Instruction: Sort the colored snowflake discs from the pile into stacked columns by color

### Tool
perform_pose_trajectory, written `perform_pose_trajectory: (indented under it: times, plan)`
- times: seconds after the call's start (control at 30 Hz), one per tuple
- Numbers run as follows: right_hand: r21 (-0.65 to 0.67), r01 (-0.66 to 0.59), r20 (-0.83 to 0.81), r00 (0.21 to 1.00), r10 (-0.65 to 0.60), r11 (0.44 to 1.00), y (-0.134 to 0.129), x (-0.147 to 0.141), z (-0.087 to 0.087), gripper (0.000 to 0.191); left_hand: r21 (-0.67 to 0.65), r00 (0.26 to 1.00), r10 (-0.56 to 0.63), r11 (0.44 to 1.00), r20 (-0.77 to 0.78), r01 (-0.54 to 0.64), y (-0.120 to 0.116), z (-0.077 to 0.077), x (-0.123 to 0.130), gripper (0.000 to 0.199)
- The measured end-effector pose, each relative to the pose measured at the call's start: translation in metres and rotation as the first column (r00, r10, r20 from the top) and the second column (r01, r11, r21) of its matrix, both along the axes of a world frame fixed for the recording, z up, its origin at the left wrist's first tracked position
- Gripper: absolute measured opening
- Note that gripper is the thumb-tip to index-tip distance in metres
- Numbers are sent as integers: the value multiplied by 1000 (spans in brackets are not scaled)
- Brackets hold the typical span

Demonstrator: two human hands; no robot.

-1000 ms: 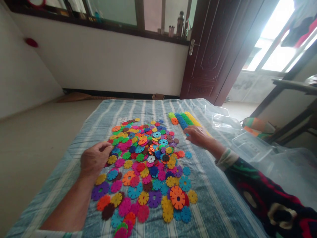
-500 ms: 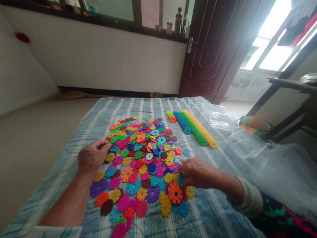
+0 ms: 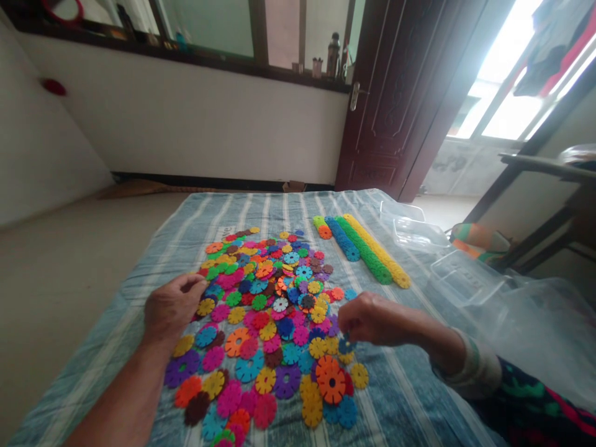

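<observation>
Large orange disc (image 3: 339, 392): nearest landmark, overlapping others at the 5 o'clock edge of the pile.
Right hand (image 3: 375, 321): at 3 o'clock of the pile, fingertips drawn in and, as I read it, clamped on a blue notched disc (image 3: 345, 343).
Step in hand: I judge it to be lifting that disc off its neighbours; this calls for a narrow pinch that leaves the yellow discs beneath undisturbed.
Left hand (image 3: 171, 304): at 9 o'clock, thumb and forefinger nearly together beside the discs; I cannot tell whether anything is between them.
Disc pile (image 3: 259, 302): mixed colours, loosely overlapping on the striped cloth (image 3: 410, 385), between my two hands.
Clear plastic boxes (image 3: 465, 279): beyond, toward 2 and 3 o'clock; glare hides what, if anything, they hold.
Sorted rows: at 2 o'clock, yellow (image 3: 379, 253), green (image 3: 365, 253) and blue (image 3: 343, 239), plus a short green-and-orange one (image 3: 325, 231).
</observation>
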State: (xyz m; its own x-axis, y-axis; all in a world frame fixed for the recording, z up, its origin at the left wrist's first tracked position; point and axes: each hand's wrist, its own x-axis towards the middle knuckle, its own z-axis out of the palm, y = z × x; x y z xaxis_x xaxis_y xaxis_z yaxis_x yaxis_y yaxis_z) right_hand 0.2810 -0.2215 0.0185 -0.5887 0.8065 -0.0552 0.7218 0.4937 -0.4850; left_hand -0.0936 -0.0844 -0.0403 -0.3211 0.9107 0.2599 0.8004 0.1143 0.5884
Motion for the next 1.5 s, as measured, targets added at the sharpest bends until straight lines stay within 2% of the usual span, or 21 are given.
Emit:
perform_pose_trajectory:
  times: [0.1,0.17,0.23,0.3,0.5,0.8,1.17,1.5]
  plan:
    - [63,178,-37,984,-176,982,28,21,11,13,-9,1000,1,1000,6,-1,-2,3,2,28]
    - [190,314,33,945,-325,930,50,36,16,12,-9,1000,0,1000,14,0,-3,5,3,28]
    - [270,376,162,890,-427,886,70,48,20,15,-2,1000,-3,1000,16,3,-3,6,3,27]
    - [296,388,253,849,-463,873,86,57,20,20,6,1000,-8,1000,16,8,-3,5,3,28]
    - [281,377,364,809,-462,883,112,63,11,28,-5,1000,-9,1000,3,9,0,0,-1,31]
    - [307,333,432,786,-442,892,128,64,6,28,46,1000,-15,999,1,15,-1,1,-1,26]
    - [371,286,442,782,-439,884,119,68,-4,34,33,1000,-7,999,-7,7,0,0,0,26]
    - [384,262,495,751,-436,886,110,56,-5,25,8,1000,-3,1000,12,3,-5,5,5,28]
